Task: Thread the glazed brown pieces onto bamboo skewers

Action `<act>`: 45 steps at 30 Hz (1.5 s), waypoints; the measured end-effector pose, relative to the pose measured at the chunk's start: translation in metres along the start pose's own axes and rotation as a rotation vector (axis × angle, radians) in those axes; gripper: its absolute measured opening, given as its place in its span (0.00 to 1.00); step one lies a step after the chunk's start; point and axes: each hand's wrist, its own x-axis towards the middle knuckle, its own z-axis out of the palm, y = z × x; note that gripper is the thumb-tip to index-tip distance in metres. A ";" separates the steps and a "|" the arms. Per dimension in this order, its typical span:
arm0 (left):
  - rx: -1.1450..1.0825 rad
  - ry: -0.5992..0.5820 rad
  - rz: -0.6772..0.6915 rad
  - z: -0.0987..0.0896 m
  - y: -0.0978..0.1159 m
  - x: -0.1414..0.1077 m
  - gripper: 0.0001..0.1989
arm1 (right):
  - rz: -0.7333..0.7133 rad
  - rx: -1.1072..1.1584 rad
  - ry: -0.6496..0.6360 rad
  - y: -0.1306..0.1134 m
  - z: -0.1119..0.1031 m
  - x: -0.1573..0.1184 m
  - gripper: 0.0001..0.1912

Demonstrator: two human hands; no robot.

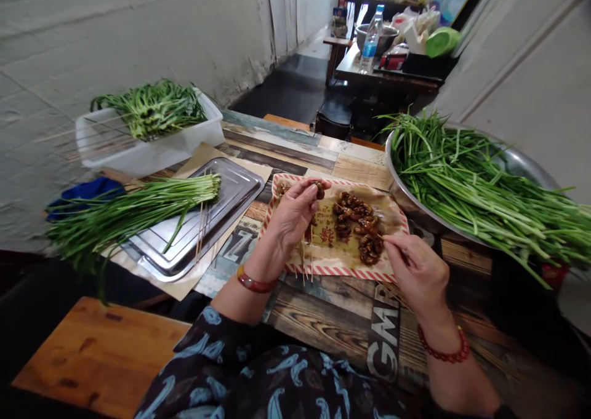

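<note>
My left hand is raised over the left part of a shallow tray with a red-and-white striped rim. Its thumb and fingers pinch a small piece of dark, sauced meat. Over the tray's right side, my right hand closes thumb and forefinger on a thin wooden skewer, whose tip end is by the glossy brown meat. More sauced meat lies in the tray's oily middle. Below my left hand, several bamboo skewers stick out over the near rim; their far ends are partly hidden.
On the left, a bundle of green stalks lies across a metal tray lid. Behind it stands a white plastic bin with greens and skewers. A steel basin heaped with long greens stands right. Farther back is another table with a bottle.
</note>
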 end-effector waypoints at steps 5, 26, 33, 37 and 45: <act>-0.077 0.067 -0.025 0.000 -0.002 0.000 0.10 | -0.005 -0.007 0.007 0.001 -0.002 0.000 0.06; -0.089 0.070 0.049 0.000 -0.005 -0.001 0.13 | -0.048 -0.057 0.003 0.001 -0.007 0.000 0.06; -0.064 0.064 0.059 -0.002 -0.005 -0.001 0.15 | -0.035 -0.067 -0.027 0.000 -0.006 0.000 0.05; -0.033 0.048 0.074 -0.002 -0.005 -0.001 0.16 | -0.016 -0.068 -0.049 0.000 -0.008 -0.001 0.06; 0.023 0.039 0.095 0.000 -0.006 -0.003 0.16 | 0.000 -0.018 -0.045 -0.001 -0.007 0.000 0.06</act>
